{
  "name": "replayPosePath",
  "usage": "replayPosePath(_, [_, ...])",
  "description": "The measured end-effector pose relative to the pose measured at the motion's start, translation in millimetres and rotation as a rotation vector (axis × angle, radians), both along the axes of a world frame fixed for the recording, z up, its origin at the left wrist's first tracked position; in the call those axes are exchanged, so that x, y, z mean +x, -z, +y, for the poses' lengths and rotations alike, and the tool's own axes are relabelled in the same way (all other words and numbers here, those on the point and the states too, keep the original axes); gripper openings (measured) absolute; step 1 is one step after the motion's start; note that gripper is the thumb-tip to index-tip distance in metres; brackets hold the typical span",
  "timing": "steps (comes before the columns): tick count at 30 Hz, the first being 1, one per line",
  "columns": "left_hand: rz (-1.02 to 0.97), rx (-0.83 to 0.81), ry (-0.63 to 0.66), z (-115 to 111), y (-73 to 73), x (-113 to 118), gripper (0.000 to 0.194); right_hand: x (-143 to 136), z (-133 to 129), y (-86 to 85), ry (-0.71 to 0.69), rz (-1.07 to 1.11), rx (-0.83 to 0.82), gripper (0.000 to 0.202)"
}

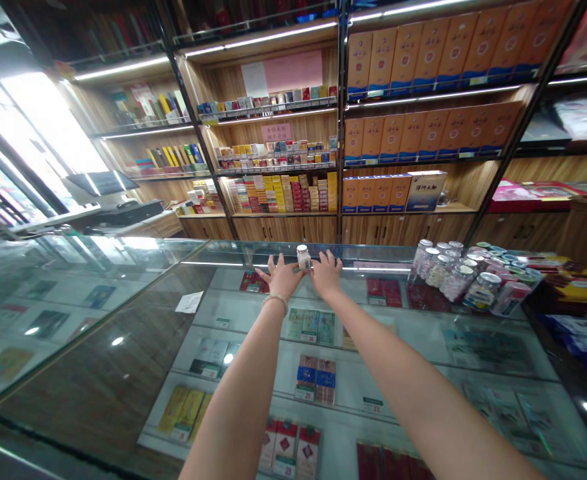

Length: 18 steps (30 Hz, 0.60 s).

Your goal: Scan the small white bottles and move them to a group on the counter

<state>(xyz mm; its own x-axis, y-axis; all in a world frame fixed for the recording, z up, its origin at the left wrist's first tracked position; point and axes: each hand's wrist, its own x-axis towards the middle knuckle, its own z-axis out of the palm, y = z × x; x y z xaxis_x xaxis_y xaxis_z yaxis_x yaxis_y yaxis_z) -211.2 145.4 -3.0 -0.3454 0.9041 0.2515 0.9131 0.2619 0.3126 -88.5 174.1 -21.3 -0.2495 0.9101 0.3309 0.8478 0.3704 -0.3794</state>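
A small clear jar (303, 259) with a white lid stands upright at the far edge of the glass counter (253, 333). My left hand (282, 279) is at its left side, thumb against the lower part of the jar and the other fingers spread. From the right, my right hand (326, 276) touches the jar low down with its thumb, its fingers also fanned out. The jar is held between the two hands. A beaded bracelet (276, 303) circles my left wrist.
Several similar lidded jars (456, 283) cluster on the counter at right, beside stacked packets (583, 293). A white paper slip (190, 303) lies left. Cigarette packs (316, 380) with price tags show under the glass. Shelves with orange boxes (398, 60) stand behind.
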Motion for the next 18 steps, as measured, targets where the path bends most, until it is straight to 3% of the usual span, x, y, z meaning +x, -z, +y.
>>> replayPosePath(18, [0.067, -0.042, 0.031, 4.4, 5.8, -3.3, 0.050, -0.6, -3.2, -1.6, 0.017, -0.025, 0.002, 0.047])
